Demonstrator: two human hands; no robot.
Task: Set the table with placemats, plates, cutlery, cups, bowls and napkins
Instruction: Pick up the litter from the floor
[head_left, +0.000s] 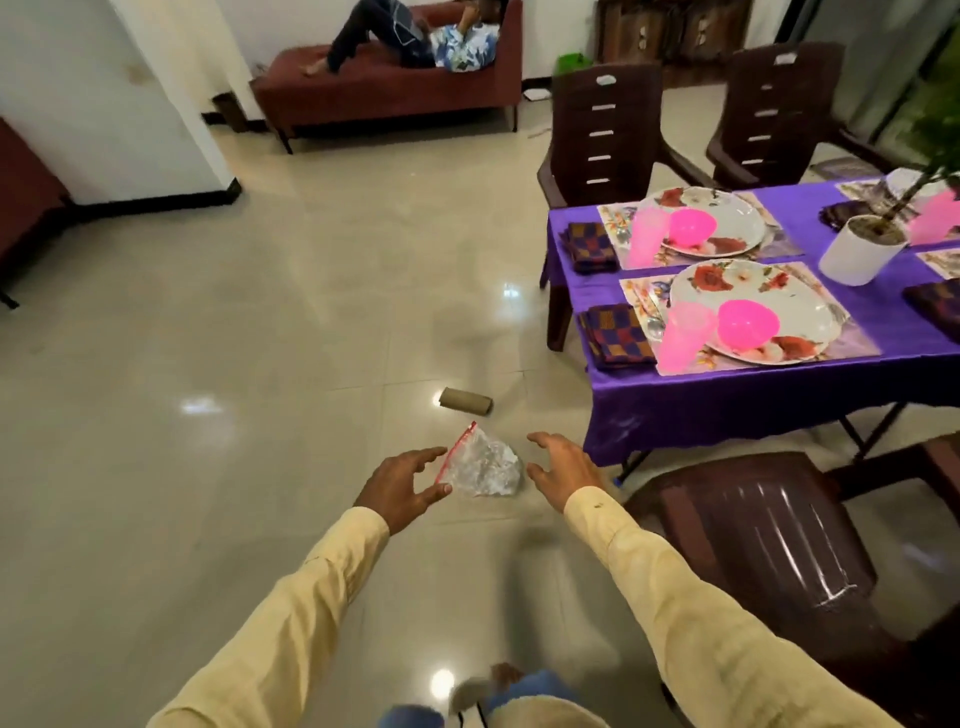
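Head camera: left hand (402, 486) and right hand (563, 470) reach forward, fingers spread and gripping nothing, on either side of a crumpled clear plastic zip bag with a red seal (483, 467) on the tiled floor. Just beyond lies a brown cardboard tube (466, 401). Rightward, the purple-clothed table (727, 405) carries floral plates (753, 306), pink bowls (748, 323), pink cups (683, 335) and checked napkins (618, 335) on patterned placemats (857, 343).

Glossy beige tile floor (260, 338), light glints scattered across it. White wall (130, 93) at left, dark skirting (156, 199) along base. Maroon sofa (384, 88) at far wall, person (415, 36) lying on it. Dark wooden cabinet (675, 31) far right. Two brown slatted chairs (602, 135) behind purple-clothed table (727, 405); third chair (753, 545) in right foreground.
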